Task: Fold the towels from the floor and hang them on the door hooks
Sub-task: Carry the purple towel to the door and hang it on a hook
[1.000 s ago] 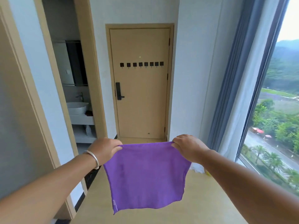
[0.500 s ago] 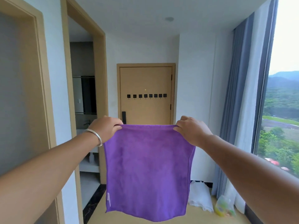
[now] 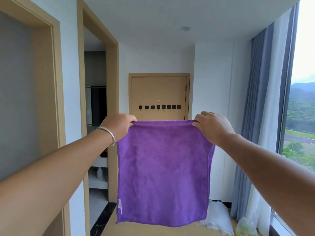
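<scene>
In front of door hooks (image 3: 159, 107), L hand (image 3: 117, 126) & R hand (image 3: 212, 127) pinch purple towel (image 3: 163, 171) top corners.

Purple towel (image 3: 163, 171) hangs flat at frame center, left hand (image 3: 117, 126) and right hand (image 3: 213, 128) pinching top corners; door hooks (image 3: 159, 107) just above.

A grey-blue curtain (image 3: 259, 116) hangs beside the tall window (image 3: 301, 116), which shows green hills. On the left, an open doorway (image 3: 96, 116) shows a bathroom shelf (blurred bottles). A silver bracelet (image 3: 109, 135) circles one wrist.
</scene>
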The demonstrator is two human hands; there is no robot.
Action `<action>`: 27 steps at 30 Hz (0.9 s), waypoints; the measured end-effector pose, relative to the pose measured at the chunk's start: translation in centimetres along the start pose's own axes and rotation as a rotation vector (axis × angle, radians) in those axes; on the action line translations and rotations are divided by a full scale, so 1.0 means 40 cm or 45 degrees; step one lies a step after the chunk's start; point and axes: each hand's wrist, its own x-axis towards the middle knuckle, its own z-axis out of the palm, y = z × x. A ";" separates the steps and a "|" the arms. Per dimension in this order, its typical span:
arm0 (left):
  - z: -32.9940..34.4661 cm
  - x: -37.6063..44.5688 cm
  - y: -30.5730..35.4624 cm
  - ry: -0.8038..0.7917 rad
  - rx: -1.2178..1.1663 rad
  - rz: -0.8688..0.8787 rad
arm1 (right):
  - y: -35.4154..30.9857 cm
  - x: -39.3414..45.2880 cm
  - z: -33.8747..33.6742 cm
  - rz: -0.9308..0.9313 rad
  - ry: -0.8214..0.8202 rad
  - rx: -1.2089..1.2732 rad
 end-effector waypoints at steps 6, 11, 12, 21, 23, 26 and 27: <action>0.092 0.027 -0.089 -0.032 -0.014 -0.021 | -0.050 0.052 0.122 -0.018 -0.069 0.013; 0.179 0.077 -0.187 -0.081 -0.004 -0.088 | -0.086 0.133 0.269 -0.053 -0.077 0.098; 0.198 0.090 -0.209 -0.090 0.007 -0.098 | -0.091 0.155 0.304 -0.069 -0.065 0.108; 0.404 0.292 -0.391 -0.171 0.098 -0.196 | -0.095 0.405 0.641 -0.192 -0.036 0.116; 0.456 0.338 -0.429 -0.174 0.106 -0.208 | -0.095 0.459 0.708 -0.204 -0.055 0.113; 0.536 0.404 -0.488 -0.158 0.114 -0.216 | -0.101 0.535 0.805 -0.226 -0.092 0.076; 0.560 0.425 -0.509 -0.159 0.109 -0.220 | -0.104 0.558 0.836 -0.220 -0.104 0.075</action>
